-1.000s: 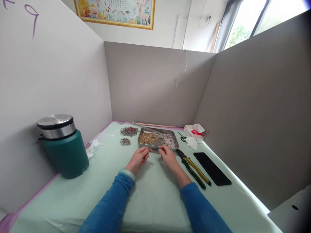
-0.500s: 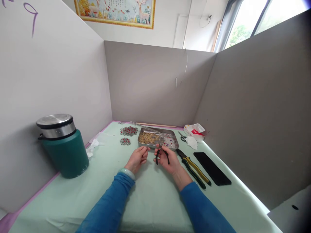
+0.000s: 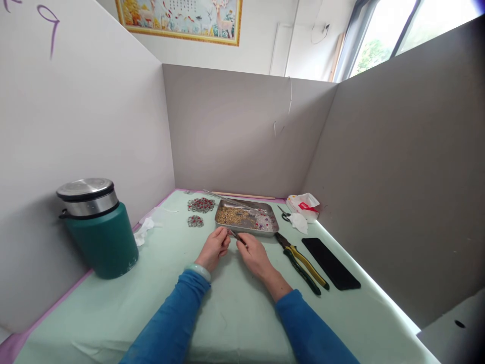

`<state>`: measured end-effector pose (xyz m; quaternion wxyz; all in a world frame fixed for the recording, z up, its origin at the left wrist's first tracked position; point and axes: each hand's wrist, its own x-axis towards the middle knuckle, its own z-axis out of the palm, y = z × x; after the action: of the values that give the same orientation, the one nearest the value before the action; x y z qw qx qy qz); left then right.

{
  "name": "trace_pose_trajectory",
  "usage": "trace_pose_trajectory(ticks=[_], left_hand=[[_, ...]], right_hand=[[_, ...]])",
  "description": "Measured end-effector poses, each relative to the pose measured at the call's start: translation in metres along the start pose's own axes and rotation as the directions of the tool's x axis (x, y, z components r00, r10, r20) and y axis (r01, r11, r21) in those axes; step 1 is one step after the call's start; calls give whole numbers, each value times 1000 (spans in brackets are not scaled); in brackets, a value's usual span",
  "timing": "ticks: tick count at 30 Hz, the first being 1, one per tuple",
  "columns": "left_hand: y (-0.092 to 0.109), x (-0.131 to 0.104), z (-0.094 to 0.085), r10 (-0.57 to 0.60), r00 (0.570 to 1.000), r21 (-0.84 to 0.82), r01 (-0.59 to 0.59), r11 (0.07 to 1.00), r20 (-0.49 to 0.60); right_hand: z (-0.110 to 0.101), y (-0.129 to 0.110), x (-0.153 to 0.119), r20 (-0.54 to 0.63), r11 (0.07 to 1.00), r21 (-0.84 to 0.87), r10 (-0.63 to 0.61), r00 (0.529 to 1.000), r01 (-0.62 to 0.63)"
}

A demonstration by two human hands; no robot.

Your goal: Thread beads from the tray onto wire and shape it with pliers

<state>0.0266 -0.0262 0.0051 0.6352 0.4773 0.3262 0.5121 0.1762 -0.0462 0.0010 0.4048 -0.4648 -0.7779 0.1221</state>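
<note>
My left hand [image 3: 214,247] pinches something tiny near the front of the tray; a small reddish spot shows at its fingertips, too small to name. My right hand [image 3: 254,254] is closed around small pliers [image 3: 238,238], whose jaws point left and reach the left fingertips. Most of the pliers' handles are hidden in the palm. Just beyond both hands stands a metal tray [image 3: 246,232] with gold beads [image 3: 232,216] on its left side and clear, red and purple beads [image 3: 264,221] on its right. A thin rod [image 3: 231,199] lies across the tray's rim.
Left of the tray lie two piles of red-beaded metal pieces [image 3: 201,205]. On the right are large yellow-and-green pliers [image 3: 303,263], a black phone-like slab [image 3: 331,263], scissors [image 3: 285,214] and a white packet [image 3: 303,206]. A green flask [image 3: 99,237] stands at left.
The right hand has turned over and moved left, bringing the small pliers' jaws to the left fingertips. Before, the pliers pointed up with spread handles. The left hand has barely moved.
</note>
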Motion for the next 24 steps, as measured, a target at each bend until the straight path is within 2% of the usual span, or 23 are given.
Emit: trace_pose_trajectory(ticks=[4,11,24], left_hand=[[-2,2,1,39,997,76,-34,997,-65],[-5,4,1,102,989,177,-82,981,-106],[-15,11,-3,166,976,306,-116,945,-143]], right_hand=[[1,3,0,-28,990,-138,2,1000,-5],[1,1,-1,-21,954,-301,-12,1000,5],[3,-4,-2,-16,922,-386,-15,1000,7]])
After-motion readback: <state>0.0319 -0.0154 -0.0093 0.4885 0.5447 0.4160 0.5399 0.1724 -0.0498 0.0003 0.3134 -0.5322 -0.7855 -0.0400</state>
